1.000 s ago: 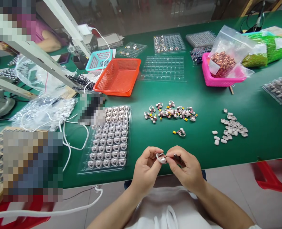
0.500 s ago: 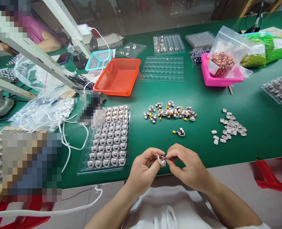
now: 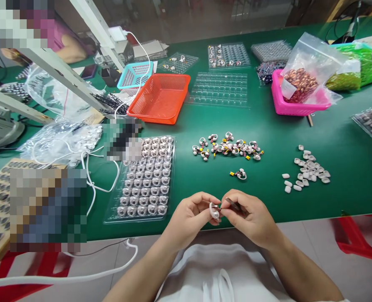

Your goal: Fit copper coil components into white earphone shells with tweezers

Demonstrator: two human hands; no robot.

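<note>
Close to the table's front edge, my left hand [image 3: 195,216] pinches a white clip-on earphone part [image 3: 214,211] with a curved loop. My right hand [image 3: 249,214] is closed around dark, slim tweezers [image 3: 234,204] lying across its fingers. Its thumb and forefinger meet right beside the earphone part; what lies between these fingertips is too small to make out. Just beyond both hands lies a single similar earphone part [image 3: 241,174] with a yellow tab. Farther back is a cluster of the same parts [image 3: 236,147]. Small white caps [image 3: 313,172] are scattered to the right.
A clear tray of earphone shells [image 3: 145,191] stands left of my hands. Behind are an orange basket [image 3: 164,117], a clear tray [image 3: 219,90] and a pink basket [image 3: 294,110] with a bag of copper-coloured parts. White cables [image 3: 91,186] run at left. Another person's arm [image 3: 71,48] shows far left.
The view has shifted slightly. The tweezers have turned back into my right palm, and its thumb and forefinger now meet beside the earphone part. My left hand keeps its pinch.
</note>
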